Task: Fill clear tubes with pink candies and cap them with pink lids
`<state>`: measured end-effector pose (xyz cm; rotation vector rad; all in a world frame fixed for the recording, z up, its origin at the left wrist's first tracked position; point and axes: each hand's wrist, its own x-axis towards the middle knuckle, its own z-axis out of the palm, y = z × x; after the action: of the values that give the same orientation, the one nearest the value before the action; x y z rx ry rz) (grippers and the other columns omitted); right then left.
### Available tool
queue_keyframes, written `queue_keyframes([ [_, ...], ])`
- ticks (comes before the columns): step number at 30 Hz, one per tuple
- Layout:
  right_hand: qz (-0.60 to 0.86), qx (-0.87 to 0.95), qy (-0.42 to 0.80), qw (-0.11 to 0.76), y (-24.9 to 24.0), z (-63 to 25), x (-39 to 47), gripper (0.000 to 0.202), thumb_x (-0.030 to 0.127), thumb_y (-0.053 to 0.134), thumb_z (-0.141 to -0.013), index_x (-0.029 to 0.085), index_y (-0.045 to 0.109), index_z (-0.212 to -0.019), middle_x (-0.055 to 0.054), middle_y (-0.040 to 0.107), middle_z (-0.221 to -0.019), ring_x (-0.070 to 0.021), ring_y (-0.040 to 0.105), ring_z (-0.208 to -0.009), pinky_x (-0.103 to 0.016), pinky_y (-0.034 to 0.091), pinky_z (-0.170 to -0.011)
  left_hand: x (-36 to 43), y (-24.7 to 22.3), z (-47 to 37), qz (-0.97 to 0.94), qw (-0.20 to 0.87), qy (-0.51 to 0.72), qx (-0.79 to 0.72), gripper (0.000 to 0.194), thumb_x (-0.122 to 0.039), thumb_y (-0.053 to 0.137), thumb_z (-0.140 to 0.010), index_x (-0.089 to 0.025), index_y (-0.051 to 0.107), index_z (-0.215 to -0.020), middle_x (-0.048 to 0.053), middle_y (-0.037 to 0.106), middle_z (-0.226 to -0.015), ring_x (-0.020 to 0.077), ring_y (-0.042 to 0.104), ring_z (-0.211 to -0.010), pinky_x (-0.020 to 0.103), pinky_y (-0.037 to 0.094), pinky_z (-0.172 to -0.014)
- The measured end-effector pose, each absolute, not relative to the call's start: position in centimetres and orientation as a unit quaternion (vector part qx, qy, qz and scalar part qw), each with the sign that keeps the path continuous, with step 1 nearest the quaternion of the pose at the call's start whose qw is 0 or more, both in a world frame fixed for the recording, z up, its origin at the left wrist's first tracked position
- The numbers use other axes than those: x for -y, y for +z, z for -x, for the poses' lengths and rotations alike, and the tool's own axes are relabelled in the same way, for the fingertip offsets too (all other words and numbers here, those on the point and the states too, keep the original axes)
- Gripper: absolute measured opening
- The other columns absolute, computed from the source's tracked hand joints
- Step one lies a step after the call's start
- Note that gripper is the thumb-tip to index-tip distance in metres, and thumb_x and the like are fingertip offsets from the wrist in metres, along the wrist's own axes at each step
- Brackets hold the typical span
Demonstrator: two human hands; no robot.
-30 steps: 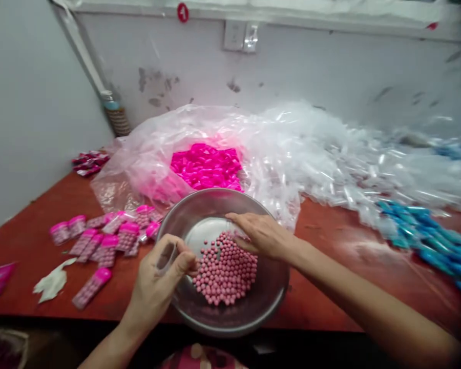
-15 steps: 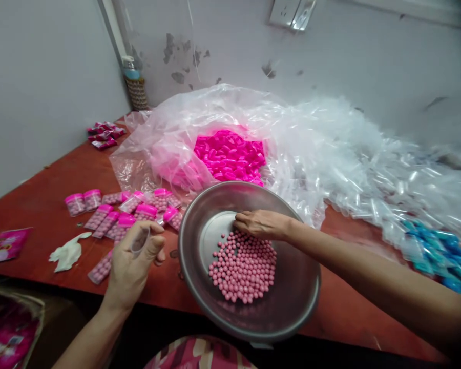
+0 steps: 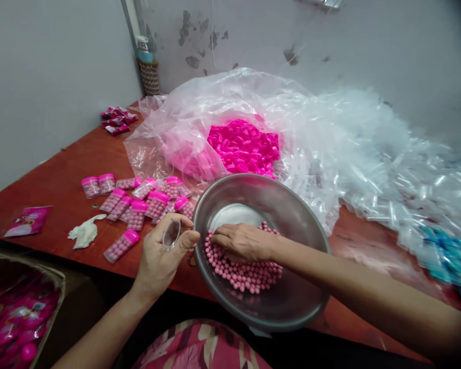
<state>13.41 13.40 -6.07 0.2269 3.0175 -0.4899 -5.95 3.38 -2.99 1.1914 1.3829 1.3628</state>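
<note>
My left hand (image 3: 163, 256) is closed round a small clear plastic container (image 3: 171, 236), its open rim facing up beside the bowl. A wide metal bowl (image 3: 307, 302) sits tilted at the table's front edge with many small pink balls (image 3: 246, 277) inside. Down in the bowl, my right hand (image 3: 244, 242) has its fingers curled into those balls; the fingertips are partly hidden. Several filled containers with pink caps (image 3: 136, 214) lie left of my left hand. Behind the bowl, loose pink caps (image 3: 246, 146) are heaped in a clear plastic bag (image 3: 184, 102).
Many clear empty containers (image 3: 392, 169) are piled at right, near blue pieces (image 3: 449, 251). A crumpled white scrap (image 3: 85, 233) and a pink packet (image 3: 29, 221) lie on the red table (image 3: 69, 169). At lower left stands a box (image 3: 61, 287) of pink packets. A bottle (image 3: 148, 64) stands in the corner.
My right hand has shifted from the bowl's far side toward me, into the balls, which are now gathered round it. My left hand with the container has come closer to the bowl. The view has shifted.
</note>
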Motion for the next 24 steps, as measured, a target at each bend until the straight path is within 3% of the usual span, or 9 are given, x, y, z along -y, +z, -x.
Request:
queue_keyframes([
  [2,-0.132,-0.946,-0.297,-0.008,-5.8,-13.6,-13.2,0.032,0.014,0.054,-0.076,0.011,0.048,-0.108,-0.009,0.056,-0.098,-0.0159,0.054,-0.084,-0.030,0.047,-0.073,-3.6,-2.6,5.9,-0.491,0.399,0.539,-0.556,0.025,-0.040,0.062,-0.077,-0.018,0.054,-0.086,-0.001,0.056,-0.065,0.0145,0.055,-0.061,0.024,0.043,-0.058],
  [5,-0.224,-0.827,-0.509,-0.087,-4.6,-14.4,-12.8,0.029,0.015,0.054,-0.074,0.015,0.047,-0.103,-0.005,0.056,-0.095,-0.0128,0.056,-0.082,-0.026,0.050,-0.069,-4.4,-1.8,5.4,-0.520,0.371,0.528,-0.560,0.025,-0.040,0.063,-0.077,-0.019,0.055,-0.086,-0.001,0.057,-0.068,0.0138,0.055,-0.060,0.024,0.041,-0.055],
  [7,-0.264,-0.752,-0.586,-0.144,-3.5,-15.3,-12.5,0.028,0.016,0.057,-0.073,0.016,0.046,-0.099,-0.002,0.056,-0.089,-0.0115,0.057,-0.080,-0.025,0.050,-0.068,-5.1,-1.2,4.7,-0.541,0.358,0.515,-0.560,0.024,-0.040,0.062,-0.077,-0.019,0.055,-0.087,-0.002,0.056,-0.067,0.0129,0.053,-0.059,0.023,0.039,-0.054],
  [13,-0.295,-0.686,-0.618,-0.245,-1.2,-19.0,-11.9,0.032,0.015,0.062,-0.073,0.017,0.046,-0.100,-0.005,0.057,-0.096,-0.0130,0.058,-0.087,-0.029,0.048,-0.078,-7.6,-0.2,2.0,-0.633,0.304,0.427,-0.570,0.026,-0.037,0.061,-0.077,-0.020,0.056,-0.096,-0.003,0.053,-0.066,0.0137,0.052,-0.062,0.024,0.040,-0.059],
  [16,-0.290,-0.679,-0.618,-0.270,-0.8,-20.5,-11.8,0.034,0.017,0.063,-0.074,0.018,0.046,-0.104,-0.005,0.057,-0.098,-0.0135,0.058,-0.089,-0.030,0.048,-0.081,-8.6,-0.6,0.9,-0.683,0.305,0.367,-0.553,0.049,-0.029,0.062,-0.076,-0.018,0.047,-0.122,0.006,0.060,-0.098,0.0214,0.057,-0.093,0.033,0.044,-0.082],
  [18,-0.288,-0.676,-0.617,-0.281,-0.8,-21.0,-11.7,0.035,0.019,0.065,-0.074,0.018,0.047,-0.105,-0.006,0.057,-0.100,-0.0142,0.057,-0.091,-0.031,0.047,-0.083,-8.8,-1.1,0.2,-0.705,0.319,0.345,-0.531,0.063,-0.027,0.060,-0.076,-0.016,0.036,-0.133,0.013,0.049,-0.127,0.0259,0.044,-0.118,0.040,0.034,-0.099],
  [20,-0.284,-0.667,-0.624,-0.290,-1.1,-21.1,-11.6,0.037,0.022,0.067,-0.073,0.018,0.047,-0.105,-0.007,0.057,-0.102,-0.0149,0.057,-0.092,-0.032,0.046,-0.085,-8.8,-1.5,-0.5,-0.696,0.374,0.348,-0.505,0.069,-0.029,0.062,-0.075,-0.015,0.032,-0.136,0.014,0.038,-0.138,0.0265,0.035,-0.127,0.043,0.027,-0.106],
  [24,-0.275,-0.678,-0.610,-0.303,-1.5,-20.6,-11.2,0.041,0.025,0.066,-0.075,0.019,0.049,-0.112,-0.005,0.057,-0.102,-0.0144,0.057,-0.091,-0.030,0.047,-0.082,-8.5,-1.3,-1.6,-0.558,0.593,0.401,-0.421,0.061,-0.031,0.064,-0.074,-0.016,0.043,-0.130,0.011,0.053,-0.126,0.0244,0.050,-0.116,0.040,0.039,-0.100],
])
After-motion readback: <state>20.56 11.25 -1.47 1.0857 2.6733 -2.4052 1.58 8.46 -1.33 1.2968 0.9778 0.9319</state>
